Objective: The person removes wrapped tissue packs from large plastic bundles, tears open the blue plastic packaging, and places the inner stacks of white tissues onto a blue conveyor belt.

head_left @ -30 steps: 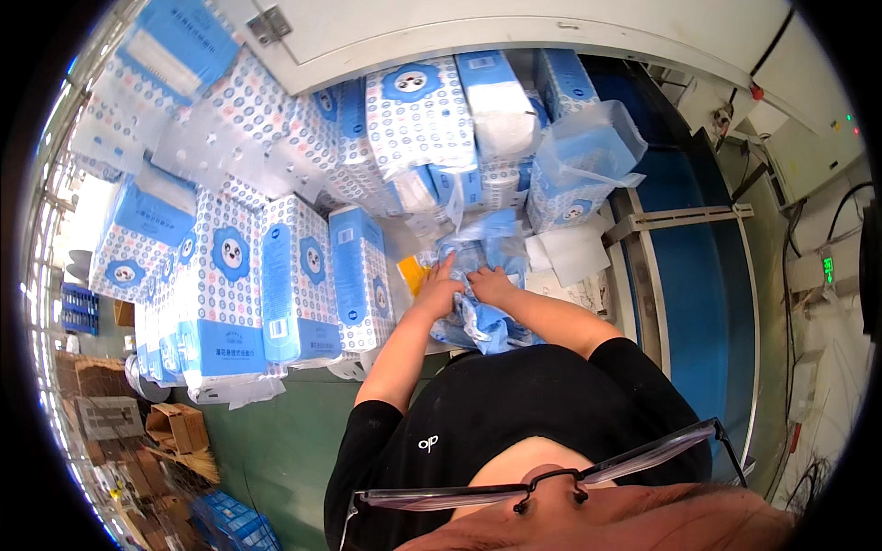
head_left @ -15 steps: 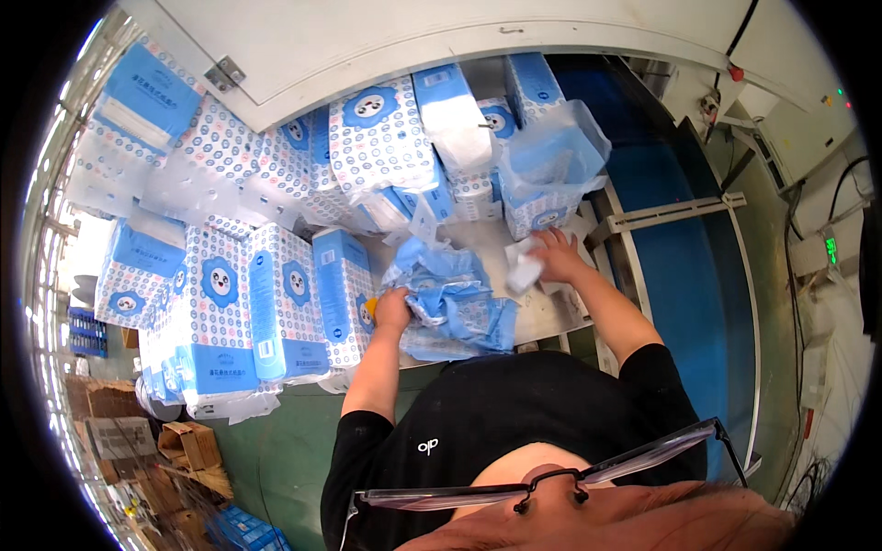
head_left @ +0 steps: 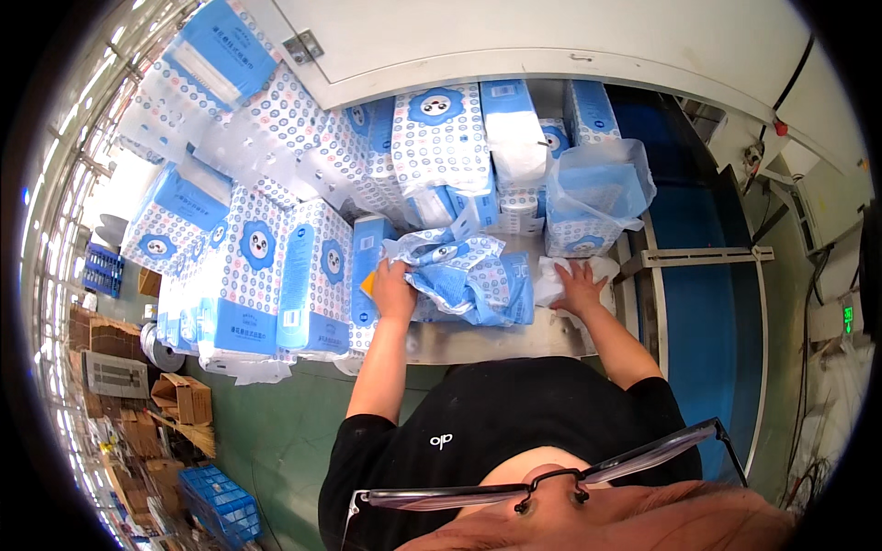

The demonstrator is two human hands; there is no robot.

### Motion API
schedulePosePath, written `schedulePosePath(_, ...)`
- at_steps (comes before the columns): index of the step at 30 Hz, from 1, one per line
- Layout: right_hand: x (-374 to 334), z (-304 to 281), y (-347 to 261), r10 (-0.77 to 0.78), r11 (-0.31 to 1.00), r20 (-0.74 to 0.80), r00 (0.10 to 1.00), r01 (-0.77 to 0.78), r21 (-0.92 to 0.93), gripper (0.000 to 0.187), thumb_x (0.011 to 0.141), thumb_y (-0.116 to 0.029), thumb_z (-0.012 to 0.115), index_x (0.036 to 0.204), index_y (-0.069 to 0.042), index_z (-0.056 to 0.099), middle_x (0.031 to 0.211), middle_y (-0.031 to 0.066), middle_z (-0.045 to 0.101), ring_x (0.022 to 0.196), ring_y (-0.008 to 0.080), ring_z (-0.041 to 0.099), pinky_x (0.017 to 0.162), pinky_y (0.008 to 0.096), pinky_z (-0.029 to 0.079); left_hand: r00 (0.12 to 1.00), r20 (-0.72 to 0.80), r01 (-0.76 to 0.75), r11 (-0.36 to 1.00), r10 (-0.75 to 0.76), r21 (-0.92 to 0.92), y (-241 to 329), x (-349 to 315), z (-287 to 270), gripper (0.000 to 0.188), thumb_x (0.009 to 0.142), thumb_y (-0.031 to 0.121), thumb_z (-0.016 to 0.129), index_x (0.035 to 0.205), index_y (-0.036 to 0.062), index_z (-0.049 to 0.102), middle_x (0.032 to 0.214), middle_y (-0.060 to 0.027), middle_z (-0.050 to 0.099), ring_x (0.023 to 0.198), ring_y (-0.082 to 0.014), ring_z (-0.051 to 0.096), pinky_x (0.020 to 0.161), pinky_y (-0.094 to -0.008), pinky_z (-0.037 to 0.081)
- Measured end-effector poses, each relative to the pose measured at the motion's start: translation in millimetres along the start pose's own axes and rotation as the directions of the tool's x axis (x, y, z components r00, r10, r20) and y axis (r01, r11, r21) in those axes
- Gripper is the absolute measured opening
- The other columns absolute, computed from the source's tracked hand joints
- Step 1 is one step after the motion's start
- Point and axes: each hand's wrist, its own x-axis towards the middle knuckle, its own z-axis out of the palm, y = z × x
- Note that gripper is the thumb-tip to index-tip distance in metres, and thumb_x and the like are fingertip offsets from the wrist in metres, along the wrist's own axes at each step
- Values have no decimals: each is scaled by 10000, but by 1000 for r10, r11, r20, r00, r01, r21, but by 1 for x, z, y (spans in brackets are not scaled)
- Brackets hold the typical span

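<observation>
My left hand (head_left: 393,292) is closed beside a crumpled blue-and-white printed plastic wrapper (head_left: 469,280), its fingertips against the wrapper's left edge. A small yellow object (head_left: 369,284) pokes out from that hand; most of it is hidden, so its kind cannot be made out. My right hand (head_left: 581,290) lies open, fingers spread, on a soft white sheet (head_left: 548,283) that looks like tissue or thin plastic. Just beyond it stands an open-topped clear bag (head_left: 634,184) with a blue-and-white tissue pack (head_left: 579,237) inside.
Several blue-and-white tissue packs (head_left: 441,147) crowd the back and left of the metal table (head_left: 487,342). A blue conveyor belt (head_left: 707,331) with a metal rail runs along the right. A white panel (head_left: 533,41) spans the back. Cardboard boxes (head_left: 182,399) and a blue crate (head_left: 220,505) are on the floor.
My right hand has shifted from beside the bunched white sheet to lying on it, and the sheet is spread flatter. The crumpled wrapper is gathered higher. The whole view has shifted.
</observation>
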Motion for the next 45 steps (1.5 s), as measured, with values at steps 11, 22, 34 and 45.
schedulePosePath(11,-91,-66,-87,-543,-324,60,838,-275,905,873,818,-464,750,1468,-82,311,1402,132,477,1306,288,451,984,496,458,975,-179,-115,988,132,102,40,-5,-44,218,693,187,720,881,101,649,1083,-266,597,1011,-437,589,834,-511,490)
schedulePosePath(22,-14,-20,-133,-213,-405,305,928,-368,837,316,866,-131,646,1158,-17,605,973,109,687,847,221,684,736,369,571,423,629,495,415,653,-763,90,-39,-75,451,815,110,735,1241,38,604,1213,-72,630,1110,-188,576,985,-357,448)
schedulePosePath(34,-14,-57,-112,30,102,-529,848,524,846,432,777,30,635,1206,24,585,1155,88,636,1076,197,597,958,334,441,953,243,91,937,-181,338,-68,-1,-14,737,791,345,723,1434,122,439,1544,-247,231,1422,-417,236,1155,-459,229)
schedulePosePath(45,42,-20,-157,-358,548,-505,786,614,568,413,811,-182,689,1195,-53,609,1168,193,629,1107,384,589,973,423,448,906,393,128,987,-158,100,-20,-115,-88,867,629,263,780,1385,39,419,1258,-203,514,1142,-406,512,964,-480,412)
